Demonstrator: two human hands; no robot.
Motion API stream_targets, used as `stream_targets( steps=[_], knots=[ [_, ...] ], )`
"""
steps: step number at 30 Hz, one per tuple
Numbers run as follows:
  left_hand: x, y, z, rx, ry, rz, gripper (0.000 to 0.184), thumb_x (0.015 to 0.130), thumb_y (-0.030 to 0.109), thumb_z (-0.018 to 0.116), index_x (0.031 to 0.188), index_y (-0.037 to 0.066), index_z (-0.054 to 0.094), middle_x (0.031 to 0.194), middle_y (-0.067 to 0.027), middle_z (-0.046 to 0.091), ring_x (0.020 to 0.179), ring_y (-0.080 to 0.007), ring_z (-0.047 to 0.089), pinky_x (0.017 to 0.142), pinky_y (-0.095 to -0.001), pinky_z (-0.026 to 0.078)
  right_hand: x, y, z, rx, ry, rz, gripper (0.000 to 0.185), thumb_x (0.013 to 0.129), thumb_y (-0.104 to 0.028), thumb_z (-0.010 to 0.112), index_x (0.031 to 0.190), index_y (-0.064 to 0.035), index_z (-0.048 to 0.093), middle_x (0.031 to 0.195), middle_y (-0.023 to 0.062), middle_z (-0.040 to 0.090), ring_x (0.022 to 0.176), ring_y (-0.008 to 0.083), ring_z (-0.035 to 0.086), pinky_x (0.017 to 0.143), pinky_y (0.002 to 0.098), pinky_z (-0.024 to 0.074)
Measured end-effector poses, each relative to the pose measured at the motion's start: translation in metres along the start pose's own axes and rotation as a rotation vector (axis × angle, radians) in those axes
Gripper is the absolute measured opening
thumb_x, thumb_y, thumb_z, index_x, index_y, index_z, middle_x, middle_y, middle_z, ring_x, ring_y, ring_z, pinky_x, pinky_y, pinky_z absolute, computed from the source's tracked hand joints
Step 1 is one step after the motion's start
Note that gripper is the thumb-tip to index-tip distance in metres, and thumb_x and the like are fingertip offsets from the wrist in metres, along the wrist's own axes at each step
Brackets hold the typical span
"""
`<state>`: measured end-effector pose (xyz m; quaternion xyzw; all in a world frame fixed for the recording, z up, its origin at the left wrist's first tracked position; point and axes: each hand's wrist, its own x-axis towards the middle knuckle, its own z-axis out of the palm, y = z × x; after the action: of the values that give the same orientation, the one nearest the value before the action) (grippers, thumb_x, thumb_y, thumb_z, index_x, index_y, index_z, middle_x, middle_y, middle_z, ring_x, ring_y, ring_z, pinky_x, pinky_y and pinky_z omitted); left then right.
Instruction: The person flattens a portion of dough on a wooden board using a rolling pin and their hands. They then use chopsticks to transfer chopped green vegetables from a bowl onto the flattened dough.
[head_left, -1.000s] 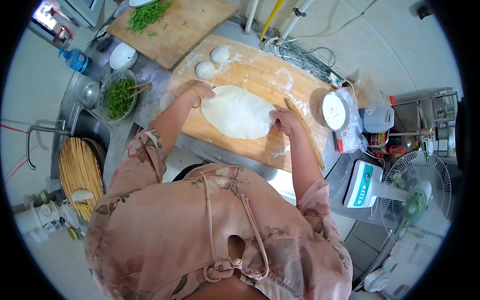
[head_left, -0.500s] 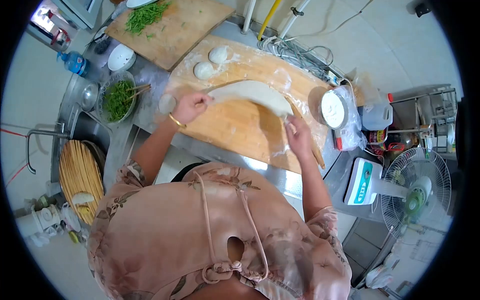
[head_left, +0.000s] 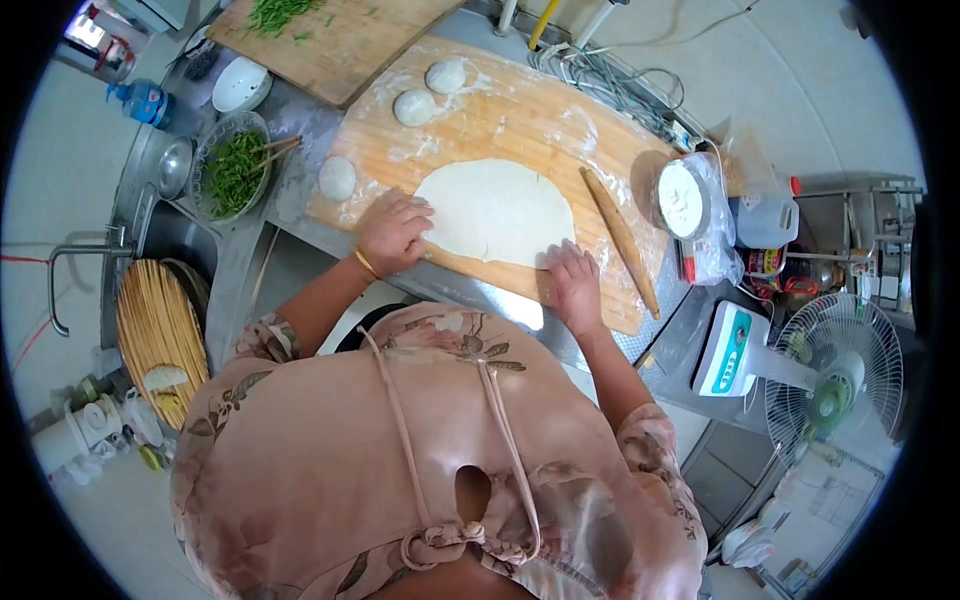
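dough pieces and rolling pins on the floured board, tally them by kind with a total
dough balls: 3
dough sheet: 1
rolling pin: 1
total: 5

Head-worn view looks forward and down from above.

Three dough balls [head_left: 446, 75], one rolled-out dough sheet [head_left: 495, 212], one rolling pin [head_left: 620, 243], two wooden boards [head_left: 500, 125], one bowl of flour [head_left: 706, 205], one bowl of greens [head_left: 203, 185], two chopsticks [head_left: 278, 152], one white bowl [head_left: 240, 85], one pump bottle [head_left: 150, 103], one scale [head_left: 732, 350], one fan [head_left: 828, 395].
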<state>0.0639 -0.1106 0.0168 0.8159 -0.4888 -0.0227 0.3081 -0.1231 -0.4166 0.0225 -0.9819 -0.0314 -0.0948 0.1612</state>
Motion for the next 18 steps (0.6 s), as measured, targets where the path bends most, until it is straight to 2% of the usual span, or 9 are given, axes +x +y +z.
stream_targets(
  steps=[2,5,8,10,12,14,18],
  knots=[
    [0.005,0.008,0.012,-0.019,-0.061,-0.022,0.028,0.084,0.015,0.058,0.111,0.006,0.063,0.128,-0.0129,0.057,0.129,-0.0303,0.046,0.112,-0.0504,0.026,0.009,-0.019,-0.008,0.014,-0.003,0.015,0.035,0.075,-0.004,0.062,0.110,-0.0027,0.062,0.129,0.0153,0.056,0.125,0.0324,0.049,0.106,0.0481,0.0364],
    [0.037,0.027,0.039,0.278,-0.039,-0.086,0.050,0.088,0.029,0.056,0.133,0.007,0.050,0.144,-0.0131,0.043,0.137,-0.0294,0.035,0.113,-0.0522,0.021,0.053,-0.020,0.027,0.175,0.077,0.077,0.037,0.080,-0.008,0.062,0.117,-0.0039,0.060,0.132,0.0161,0.054,0.127,0.0346,0.046,0.107,0.0498,0.0351],
    [0.063,0.026,0.061,0.359,-0.116,-0.240,0.065,0.091,0.042,0.051,0.146,0.010,0.035,0.153,-0.0104,0.030,0.143,-0.0281,0.021,0.114,-0.0577,0.012,0.096,-0.032,0.046,0.025,0.044,0.075,0.045,0.090,-0.024,0.057,0.131,-0.0063,0.052,0.142,0.0169,0.044,0.135,0.0359,0.036,0.109,0.0555,0.0275],
    [0.055,0.029,0.065,0.360,-0.180,-0.174,0.067,0.090,0.045,0.051,0.146,0.012,0.035,0.153,-0.0090,0.031,0.144,-0.0290,0.020,0.112,-0.0606,0.010,0.097,-0.038,0.060,-0.118,0.000,0.072,0.051,0.093,-0.033,0.052,0.137,-0.0083,0.046,0.147,0.0171,0.037,0.139,0.0357,0.029,0.111,0.0589,0.0211],
    [0.042,0.028,0.070,0.367,-0.201,-0.109,0.070,0.087,0.053,0.052,0.144,0.016,0.039,0.153,-0.0051,0.031,0.144,-0.0279,0.019,0.110,-0.0651,0.008,0.073,-0.045,0.061,-0.098,-0.056,0.089,0.057,0.093,-0.039,0.050,0.142,-0.0108,0.041,0.151,0.0169,0.031,0.142,0.0351,0.024,0.112,0.0599,0.0156],
    [0.033,0.027,0.065,0.366,-0.206,-0.073,0.074,0.084,0.056,0.054,0.145,0.016,0.038,0.154,-0.0051,0.031,0.144,-0.0277,0.019,0.110,-0.0652,0.009,0.054,-0.051,0.059,-0.102,-0.132,0.121,0.063,0.092,-0.045,0.049,0.145,-0.0137,0.037,0.153,0.0178,0.025,0.144,0.0351,0.019,0.113,0.0596,0.0107],
    [0.036,0.032,0.059,0.383,-0.273,-0.076,0.078,0.082,0.058,0.055,0.145,0.016,0.038,0.155,-0.0045,0.027,0.145,-0.0278,0.018,0.110,-0.0663,0.007,0.062,-0.052,0.049,-0.084,-0.168,0.130,0.065,0.091,-0.045,0.050,0.146,-0.0141,0.036,0.154,0.0179,0.024,0.144,0.0360,0.017,0.113,0.0604,0.0099]
  ],
)
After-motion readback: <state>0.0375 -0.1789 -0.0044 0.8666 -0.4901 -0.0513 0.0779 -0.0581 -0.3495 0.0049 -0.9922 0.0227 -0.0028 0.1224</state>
